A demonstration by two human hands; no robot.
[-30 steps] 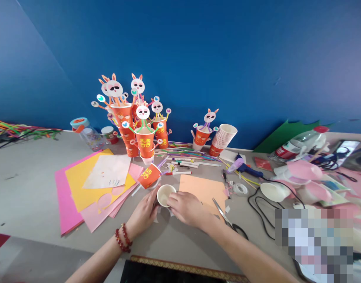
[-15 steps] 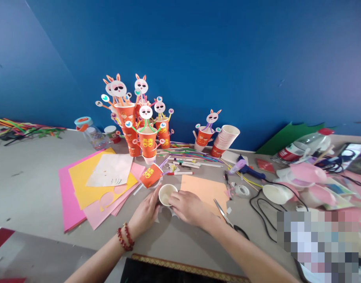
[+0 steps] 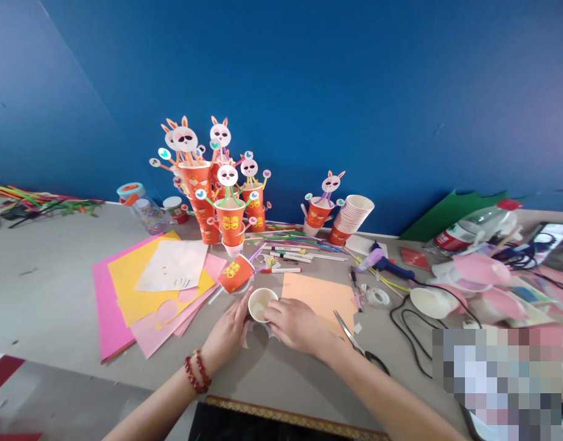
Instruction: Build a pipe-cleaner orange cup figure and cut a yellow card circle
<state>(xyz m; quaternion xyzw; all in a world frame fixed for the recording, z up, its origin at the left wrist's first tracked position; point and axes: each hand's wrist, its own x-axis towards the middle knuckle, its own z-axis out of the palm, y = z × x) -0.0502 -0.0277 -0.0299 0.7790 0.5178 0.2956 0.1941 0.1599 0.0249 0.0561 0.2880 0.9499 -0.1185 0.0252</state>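
Note:
A paper cup (image 3: 263, 305) stands in front of me with its white inside showing. My left hand (image 3: 228, 331) is curled against the cup's left side, a red bead bracelet on its wrist. The fingers of my right hand (image 3: 290, 321) are bent over the cup's right rim; their tips are partly hidden. Thin translucent pieces (image 3: 250, 337) show around the cup's base. Just behind it lies a tipped red cup (image 3: 236, 274) with purple pipe cleaners. To the right are an orange paper sheet (image 3: 309, 294) and scissors (image 3: 355, 337).
Rabbit-faced red cups (image 3: 230, 220) stand stacked at the back, near a stack of paper cups (image 3: 352, 217). Coloured paper sheets (image 3: 120, 312) lie left. Markers (image 3: 285, 256), a tape roll (image 3: 377, 297), a glue gun (image 3: 391, 266) with its cable and a plastic bottle (image 3: 478, 226) are rightward.
Almost nothing differs. Both hands keep the same hold on the cup, and the view has shifted very slightly.

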